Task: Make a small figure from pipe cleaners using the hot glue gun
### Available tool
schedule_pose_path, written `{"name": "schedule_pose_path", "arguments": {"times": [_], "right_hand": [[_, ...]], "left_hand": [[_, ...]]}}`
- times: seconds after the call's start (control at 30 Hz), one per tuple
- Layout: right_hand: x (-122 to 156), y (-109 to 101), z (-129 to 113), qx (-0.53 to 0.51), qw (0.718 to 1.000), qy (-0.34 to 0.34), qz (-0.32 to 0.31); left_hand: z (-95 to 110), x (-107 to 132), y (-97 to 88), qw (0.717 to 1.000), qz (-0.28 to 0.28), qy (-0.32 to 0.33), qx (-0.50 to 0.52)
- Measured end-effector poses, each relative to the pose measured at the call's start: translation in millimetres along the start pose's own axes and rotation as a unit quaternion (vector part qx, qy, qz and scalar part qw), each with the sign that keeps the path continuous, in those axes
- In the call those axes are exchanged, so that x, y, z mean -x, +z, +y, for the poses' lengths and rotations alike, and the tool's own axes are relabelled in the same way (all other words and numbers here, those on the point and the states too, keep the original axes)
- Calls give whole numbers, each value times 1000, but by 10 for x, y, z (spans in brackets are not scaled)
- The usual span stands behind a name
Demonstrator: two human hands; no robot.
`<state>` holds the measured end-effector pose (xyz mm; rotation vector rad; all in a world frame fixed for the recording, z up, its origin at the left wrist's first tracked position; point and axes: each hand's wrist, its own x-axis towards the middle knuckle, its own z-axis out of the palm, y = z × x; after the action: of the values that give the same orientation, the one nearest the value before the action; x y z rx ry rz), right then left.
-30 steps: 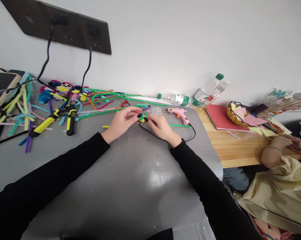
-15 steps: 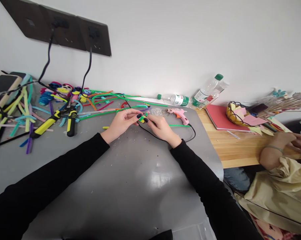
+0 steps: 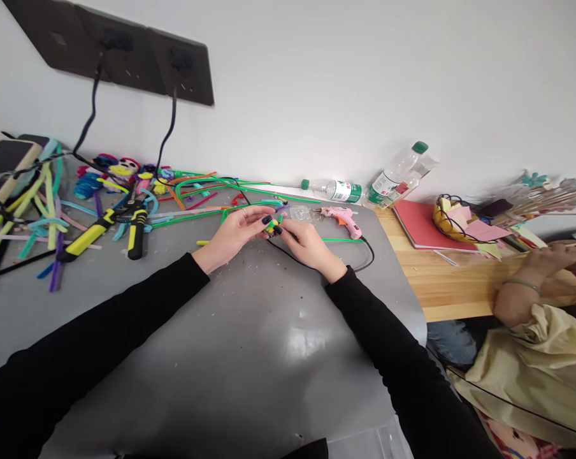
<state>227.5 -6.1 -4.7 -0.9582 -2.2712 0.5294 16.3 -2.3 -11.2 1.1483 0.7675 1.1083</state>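
Grey tabletop (image 3: 250,357) here, white wall (image 3: 288,76) behind, wooden table (image 3: 441,287) adjoining at right, a co-worker (image 3: 522,357) beside it. Above the grey, left hand (image 3: 225,239) and right hand (image 3: 311,247) pinch a small green-and-yellow piece (image 3: 271,225) between their fingertips, near the pink glue gun (image 3: 348,223)! Fingers mostly cover it, its shape unreadable; the co-worker's cut off at right.

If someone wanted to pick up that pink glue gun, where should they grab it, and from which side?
Probably by the handle, coming from the near right side. The glue gun lies with its nozzle pointing left, away from that side, and the thicker handle slants toward the person, so it looks easier to close around. Mind the black cord running from its end.
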Motion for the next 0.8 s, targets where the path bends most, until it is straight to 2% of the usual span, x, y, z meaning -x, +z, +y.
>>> {"name": "schedule_pose_path", "arguments": {"times": [0.33, 0.8], "right_hand": [[0, -13, 10, 2, 1000, 7, -17], [6, 1, 19, 11, 1000, 1, -8]], "left_hand": [[18, 18, 21, 1000, -5, 16, 10], [30, 12, 16, 1000, 7, -4, -6]]}}
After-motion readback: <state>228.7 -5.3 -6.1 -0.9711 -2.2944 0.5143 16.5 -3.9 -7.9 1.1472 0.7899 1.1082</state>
